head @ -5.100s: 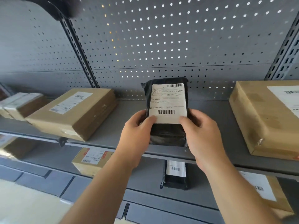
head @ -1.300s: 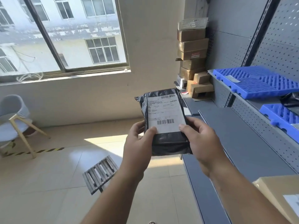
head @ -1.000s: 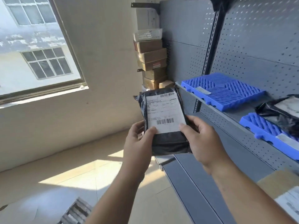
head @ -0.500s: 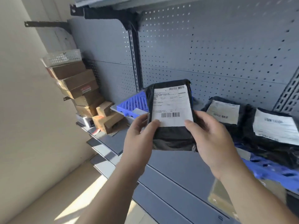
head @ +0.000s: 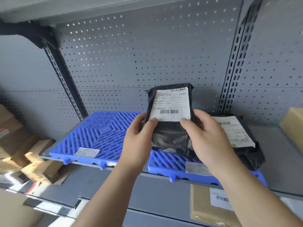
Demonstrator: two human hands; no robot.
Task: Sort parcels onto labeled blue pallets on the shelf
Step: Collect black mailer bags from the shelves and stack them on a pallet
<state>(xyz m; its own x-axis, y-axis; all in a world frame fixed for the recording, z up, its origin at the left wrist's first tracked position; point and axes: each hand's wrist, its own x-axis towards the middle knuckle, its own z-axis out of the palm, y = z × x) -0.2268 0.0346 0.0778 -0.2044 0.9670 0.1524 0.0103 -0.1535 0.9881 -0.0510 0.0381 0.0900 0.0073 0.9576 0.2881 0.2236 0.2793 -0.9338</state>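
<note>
I hold a black plastic parcel point(head: 169, 131) with a white barcode label upright in front of the shelf. My left hand point(head: 139, 140) grips its left edge and my right hand point(head: 206, 138) grips its right edge, thumbs on the label. Behind it, a bare blue pallet point(head: 101, 135) with a white label at its front edge lies on the shelf to the left. A second blue pallet point(head: 165, 163) to the right carries another black parcel point(head: 241, 141) with a white label.
A grey perforated back panel and dark uprights stand behind the shelf. Brown cardboard boxes point(head: 24, 149) are stacked at the left. One labelled carton point(head: 213, 205) lies on the lower shelf at the right, and another box point(head: 293, 128) sits at the far right.
I have turned from the window and floor to face the shelf. The parcel stays in both hands and now hangs above the gap between the two blue pallets.
</note>
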